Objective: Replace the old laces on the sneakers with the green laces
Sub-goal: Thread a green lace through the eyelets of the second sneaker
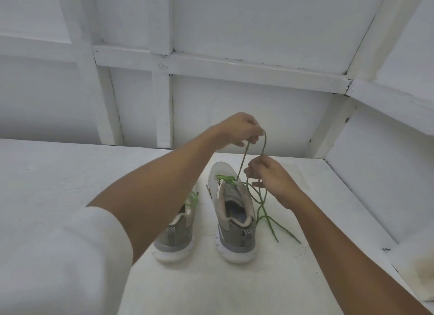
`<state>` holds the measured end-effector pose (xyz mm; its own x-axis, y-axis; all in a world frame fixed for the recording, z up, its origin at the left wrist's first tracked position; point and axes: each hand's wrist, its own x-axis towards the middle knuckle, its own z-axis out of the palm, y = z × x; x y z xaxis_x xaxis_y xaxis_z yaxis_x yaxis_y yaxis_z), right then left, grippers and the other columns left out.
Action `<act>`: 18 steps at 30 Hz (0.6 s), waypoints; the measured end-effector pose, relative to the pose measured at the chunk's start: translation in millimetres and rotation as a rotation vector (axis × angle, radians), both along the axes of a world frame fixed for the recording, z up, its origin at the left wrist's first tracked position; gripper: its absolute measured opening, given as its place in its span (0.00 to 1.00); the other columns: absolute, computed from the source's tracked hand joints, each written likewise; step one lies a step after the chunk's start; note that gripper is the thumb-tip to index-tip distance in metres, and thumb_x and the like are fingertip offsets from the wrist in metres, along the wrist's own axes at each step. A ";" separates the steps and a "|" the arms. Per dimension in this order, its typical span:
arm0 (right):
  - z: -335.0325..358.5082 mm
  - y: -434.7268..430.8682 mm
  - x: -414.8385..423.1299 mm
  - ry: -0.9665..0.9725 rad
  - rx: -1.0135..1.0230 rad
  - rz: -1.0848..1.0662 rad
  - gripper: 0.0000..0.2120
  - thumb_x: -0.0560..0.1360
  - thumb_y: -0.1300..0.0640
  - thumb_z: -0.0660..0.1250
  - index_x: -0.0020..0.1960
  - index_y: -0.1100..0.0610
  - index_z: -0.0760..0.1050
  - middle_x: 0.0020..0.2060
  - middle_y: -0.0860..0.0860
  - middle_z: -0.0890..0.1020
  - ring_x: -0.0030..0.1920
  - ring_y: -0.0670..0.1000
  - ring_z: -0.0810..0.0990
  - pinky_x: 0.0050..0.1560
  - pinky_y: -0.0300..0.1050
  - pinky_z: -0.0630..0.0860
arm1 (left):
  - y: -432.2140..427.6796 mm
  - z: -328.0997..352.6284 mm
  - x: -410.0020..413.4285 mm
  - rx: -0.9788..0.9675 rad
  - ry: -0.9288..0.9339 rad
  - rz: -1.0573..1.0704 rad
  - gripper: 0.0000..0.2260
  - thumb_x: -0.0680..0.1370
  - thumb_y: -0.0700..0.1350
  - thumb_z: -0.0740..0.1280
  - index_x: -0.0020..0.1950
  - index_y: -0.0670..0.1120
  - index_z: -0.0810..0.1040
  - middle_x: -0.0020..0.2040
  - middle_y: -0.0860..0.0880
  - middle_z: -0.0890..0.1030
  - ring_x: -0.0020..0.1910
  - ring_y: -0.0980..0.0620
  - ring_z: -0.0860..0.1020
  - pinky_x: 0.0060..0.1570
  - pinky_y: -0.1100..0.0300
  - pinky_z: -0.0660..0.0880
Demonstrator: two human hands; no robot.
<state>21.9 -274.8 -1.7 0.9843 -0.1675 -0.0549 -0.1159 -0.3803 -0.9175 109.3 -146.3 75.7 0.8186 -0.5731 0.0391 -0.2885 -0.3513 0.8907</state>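
Left hand [239, 129] is up above the shoes, fingers curled in, pinching the top of a loop of green lace [243, 159]. Right hand [270, 178] sits lower and has its fingers curled round the same lace a bit further along, so both hands are closed on it.

From the left hand the lace drops into the eyelets of the right sneaker [231, 211], which stands on the white worktop [70, 173]. Its loose ends trail onto the worktop just right of that shoe. The left sneaker [176, 234] is right beside it, half hidden under the left arm, with some green showing on it too.

Handling-wise, my guess is the lace is thin, soft and floppy and weighs basically nothing. It only behaves when it's kept taut between two hands. I'd pinch it close to the tip for threading, and firmly, since round cord like that probably slips. The sneaker looks light enough to slide or tip if you tug hard.
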 end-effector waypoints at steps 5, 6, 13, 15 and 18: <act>31.9 -4.7 6.0 0.062 -0.215 -0.055 0.12 0.78 0.50 0.64 0.56 0.57 0.70 0.45 0.52 0.83 0.36 0.55 0.85 0.36 0.47 0.81 | 12.6 21.3 -8.4 -0.060 -0.070 -0.036 0.02 0.77 0.44 0.67 0.46 0.46 0.77 0.41 0.50 0.81 0.43 0.54 0.80 0.47 0.56 0.76; 38.8 -5.9 6.9 0.074 -0.296 -0.060 0.14 0.78 0.46 0.64 0.53 0.57 0.71 0.43 0.51 0.84 0.34 0.54 0.85 0.35 0.46 0.81 | 14.9 24.1 -9.8 -0.085 -0.075 -0.039 0.02 0.77 0.44 0.68 0.47 0.46 0.77 0.41 0.51 0.81 0.43 0.54 0.81 0.47 0.56 0.76; 74.4 -14.4 9.0 0.269 -0.337 0.130 0.22 0.78 0.39 0.61 0.54 0.59 0.76 0.47 0.52 0.84 0.38 0.54 0.86 0.41 0.47 0.83 | 25.2 44.3 -19.9 -0.180 -0.101 -0.050 0.04 0.76 0.42 0.69 0.48 0.46 0.76 0.43 0.51 0.83 0.43 0.53 0.82 0.47 0.56 0.76; 79.5 -16.8 9.5 0.309 -0.365 0.147 0.22 0.78 0.40 0.62 0.55 0.60 0.76 0.49 0.53 0.84 0.39 0.55 0.86 0.42 0.48 0.83 | 26.8 49.4 -21.7 -0.183 -0.110 -0.050 0.04 0.76 0.42 0.69 0.49 0.47 0.76 0.43 0.51 0.83 0.43 0.53 0.83 0.48 0.55 0.76; 86.3 -17.8 12.5 0.326 -0.464 0.111 0.25 0.76 0.37 0.63 0.57 0.59 0.73 0.48 0.53 0.84 0.39 0.54 0.86 0.42 0.49 0.83 | 28.5 54.4 -25.1 -0.175 -0.131 -0.052 0.04 0.76 0.42 0.69 0.49 0.46 0.76 0.43 0.50 0.84 0.45 0.51 0.83 0.50 0.53 0.78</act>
